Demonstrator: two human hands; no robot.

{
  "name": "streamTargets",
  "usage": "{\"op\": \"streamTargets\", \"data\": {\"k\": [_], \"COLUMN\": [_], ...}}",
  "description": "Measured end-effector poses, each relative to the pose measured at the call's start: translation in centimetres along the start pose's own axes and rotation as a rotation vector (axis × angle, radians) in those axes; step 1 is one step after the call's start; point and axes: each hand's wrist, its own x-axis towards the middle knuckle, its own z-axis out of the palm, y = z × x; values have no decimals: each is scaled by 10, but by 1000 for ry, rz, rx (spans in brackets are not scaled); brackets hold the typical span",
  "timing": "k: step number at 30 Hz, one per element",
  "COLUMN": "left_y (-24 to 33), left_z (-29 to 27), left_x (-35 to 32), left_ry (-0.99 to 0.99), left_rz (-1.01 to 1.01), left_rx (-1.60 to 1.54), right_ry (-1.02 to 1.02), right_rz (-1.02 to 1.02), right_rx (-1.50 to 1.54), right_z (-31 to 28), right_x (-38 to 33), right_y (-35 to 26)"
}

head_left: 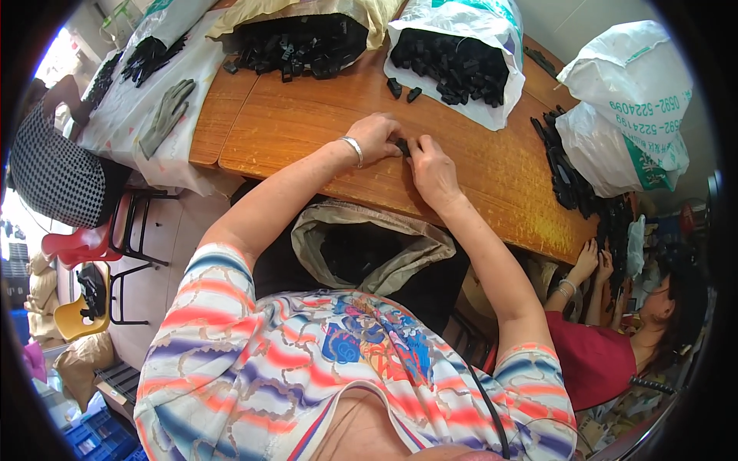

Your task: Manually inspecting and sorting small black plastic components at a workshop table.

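Observation:
Over the wooden table, my left hand and my right hand meet with bent fingers around a small black plastic part. Both sets of fingertips press on it, and they hide most of its shape. Beyond my hands, a white woven sack lies on its side with several small black parts spilling from its mouth. To its left a tan sack lies open, full of similar black pieces. An open sack with a dark inside sits at my lap, below the table edge.
A grey glove lies on a plastic-covered table at left, near a person in checkered clothing. At right, a co-worker in a red top handles long black parts by a stuffed white sack. Red and yellow chairs stand lower left.

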Motion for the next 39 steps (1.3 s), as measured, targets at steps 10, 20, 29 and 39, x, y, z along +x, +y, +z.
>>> {"op": "streamTargets", "data": {"k": [10, 20, 29, 39], "left_y": [-16, -31, -32, 0], "left_z": [-18, -21, -18, -23], "left_x": [4, 59, 63, 18], "left_ry": [-270, 257, 115, 71], "left_rz": [16, -4, 47, -72], "left_rx": [-284, 337, 354, 307], "right_ry": [-119, -349, 84, -132], "right_rz": [165, -9, 367, 668], "right_rx": [166, 540, 528, 114], "right_z": [-33, -16, 10, 48], "right_x": [-25, -100, 28, 117], "right_y": [-25, -83, 43, 69]}}
